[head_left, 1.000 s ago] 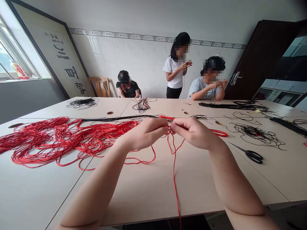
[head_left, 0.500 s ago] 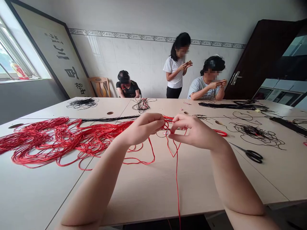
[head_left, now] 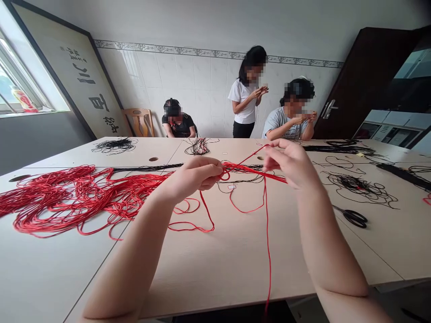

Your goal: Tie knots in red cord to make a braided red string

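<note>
Red cord (head_left: 252, 172), thin and smooth, stretches taut between the hands, with a small loop beside the left hand (head_left: 197, 177), which is curled closed around it. The right hand (head_left: 291, 163) is raised, its fingertips (head_left: 269, 162) pinching the strand. Slack falls in a loose bend onto the tabletop (head_left: 215, 273), and one strand drops past the near edge. A big tangled heap of the same cord (head_left: 74, 199) lies left of the hands. Off to the right lie looser black cord (head_left: 353, 184) and black-handled scissors (head_left: 353, 218). Across the tabletop, a seated person (head_left: 180, 128), a standing person (head_left: 242, 101) and another seated person (head_left: 283, 125) are there; the last two hold their hands up before them.
</note>
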`<state>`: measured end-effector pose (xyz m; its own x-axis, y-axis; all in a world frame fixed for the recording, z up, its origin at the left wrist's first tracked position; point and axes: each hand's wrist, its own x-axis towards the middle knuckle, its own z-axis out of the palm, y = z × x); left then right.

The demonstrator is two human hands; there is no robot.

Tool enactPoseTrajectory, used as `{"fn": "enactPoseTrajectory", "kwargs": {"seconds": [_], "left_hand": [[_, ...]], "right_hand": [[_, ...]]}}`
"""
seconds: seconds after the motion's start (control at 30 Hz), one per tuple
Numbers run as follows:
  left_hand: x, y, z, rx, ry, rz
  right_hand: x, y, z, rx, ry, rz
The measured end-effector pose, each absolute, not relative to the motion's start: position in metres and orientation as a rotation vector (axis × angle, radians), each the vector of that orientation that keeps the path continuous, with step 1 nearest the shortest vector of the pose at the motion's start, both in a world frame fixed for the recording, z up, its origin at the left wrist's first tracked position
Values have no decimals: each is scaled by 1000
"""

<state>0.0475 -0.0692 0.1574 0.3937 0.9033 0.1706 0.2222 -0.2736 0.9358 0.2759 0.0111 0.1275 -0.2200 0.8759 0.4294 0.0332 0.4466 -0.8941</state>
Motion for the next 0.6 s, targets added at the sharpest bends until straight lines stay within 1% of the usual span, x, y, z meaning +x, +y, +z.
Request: {"fn": "enactPoseTrajectory", "kwargs": {"seconds": [0.13,0.27,0.3,0.37,0.53,0.6], "left_hand": [[50,-69,156,1686,911,893],[48,-68,157,1644,952,953],[47,-68,157,1633,973,979],[44,-67,159,1615,1016,1026],[34,-64,163,1585,1074,1108],[30,-63,164,1575,1092,1131]], "right_hand": [[240,11,121,-474,-1400,1327],[233,4,120,-403,-1591,1795],[238,3,121,-403,-1670,1862],[252,1,125,-437,-1825,1849],[307,2,136,-600,-2130,1399],[331,4,138,-668,-2289,1276]]}}
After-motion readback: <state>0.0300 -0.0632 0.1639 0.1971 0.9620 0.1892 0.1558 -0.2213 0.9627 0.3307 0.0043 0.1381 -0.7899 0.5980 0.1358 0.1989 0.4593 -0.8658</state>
